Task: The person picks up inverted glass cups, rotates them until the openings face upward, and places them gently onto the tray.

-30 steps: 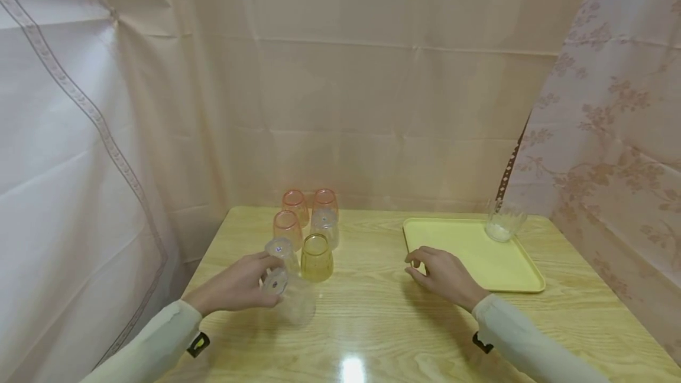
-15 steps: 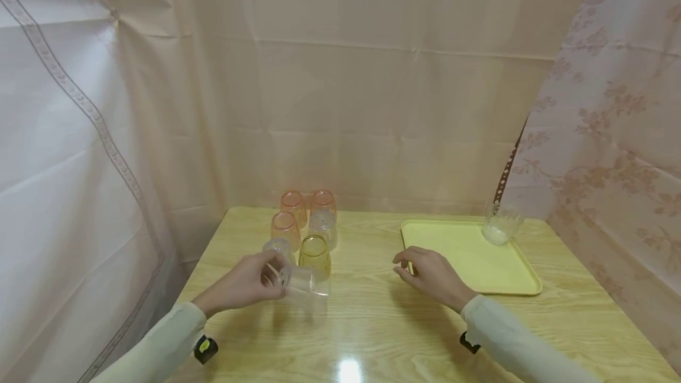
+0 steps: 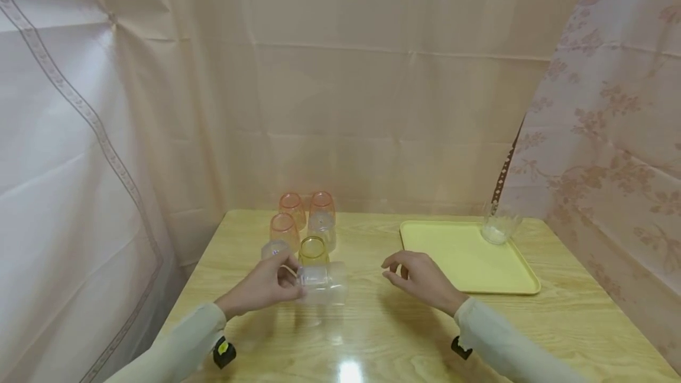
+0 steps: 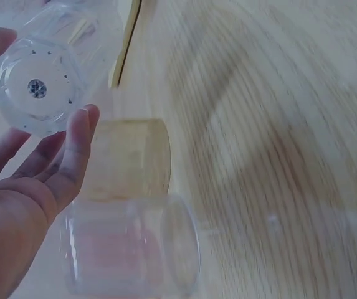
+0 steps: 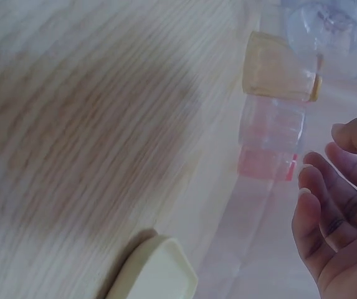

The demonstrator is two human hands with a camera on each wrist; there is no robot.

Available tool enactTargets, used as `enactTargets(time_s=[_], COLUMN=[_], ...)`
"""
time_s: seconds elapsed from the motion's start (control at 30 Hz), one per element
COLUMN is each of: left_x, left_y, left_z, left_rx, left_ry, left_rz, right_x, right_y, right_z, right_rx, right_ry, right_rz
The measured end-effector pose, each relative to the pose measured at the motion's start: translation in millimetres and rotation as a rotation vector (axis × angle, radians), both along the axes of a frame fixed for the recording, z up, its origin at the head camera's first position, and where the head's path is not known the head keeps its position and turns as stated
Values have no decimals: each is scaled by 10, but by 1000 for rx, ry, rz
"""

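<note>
My left hand (image 3: 268,282) pinches a clear glass (image 3: 331,283) by its base end. The glass lies on its side in the air, mouth toward the right, and overlaps the upside-down yellow glass (image 3: 313,248) in the head view. In the left wrist view the base of the held clear glass (image 4: 38,87) faces the camera, with thumb and fingers around it. My right hand (image 3: 422,279) hovers left of the yellow tray (image 3: 463,253), fingers loosely bent around nothing. From the right wrist view, the held glass's mouth (image 5: 331,40) points toward this hand.
Behind the yellow glass stand several upside-down glasses: pink ones (image 3: 284,229) and a clear one (image 3: 321,232). Another clear glass (image 3: 274,247) is partly hidden by my left hand. A clear glass (image 3: 497,229) stands upright at the tray's back right corner. Curtains surround the wooden table (image 3: 367,318).
My left hand has moved right with the clear glass and tipped it from mouth-down to lying sideways. My right hand has drifted left, a little farther from the tray.
</note>
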State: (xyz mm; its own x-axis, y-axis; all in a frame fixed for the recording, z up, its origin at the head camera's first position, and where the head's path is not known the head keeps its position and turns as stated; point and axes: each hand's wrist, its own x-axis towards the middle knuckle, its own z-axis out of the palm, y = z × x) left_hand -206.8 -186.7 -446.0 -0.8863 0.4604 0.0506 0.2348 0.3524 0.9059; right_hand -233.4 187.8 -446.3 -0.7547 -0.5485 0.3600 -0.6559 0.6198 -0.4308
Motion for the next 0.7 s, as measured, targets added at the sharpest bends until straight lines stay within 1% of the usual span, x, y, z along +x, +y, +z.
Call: enactTargets(time_s=[0.23, 0.33, 0.43, 0.53, 0.63, 0.7], left_x=[-34, -39, -66, -98, -107, -106], left_y=[151, 213, 288, 372, 443, 480], left_z=[-45, -56, -46, -25, -7, 0], left_rx=[76, 73, 57, 53, 59, 59], left_ry=[-5, 5, 16, 21, 24, 29], left_rz=[-36, -39, -46, -60, -70, -73], right_x=[52, 80, 105, 125, 148, 161], right_y=[9, 26, 46, 64, 79, 92], right_z=[-8, 5, 42, 86, 123, 138], right_rx=[-87, -107, -135, -176, -213, -240], right_ry=[-135, -166, -216, -310, -404, -441], right_rz=[40, 37, 29, 15, -3, -9])
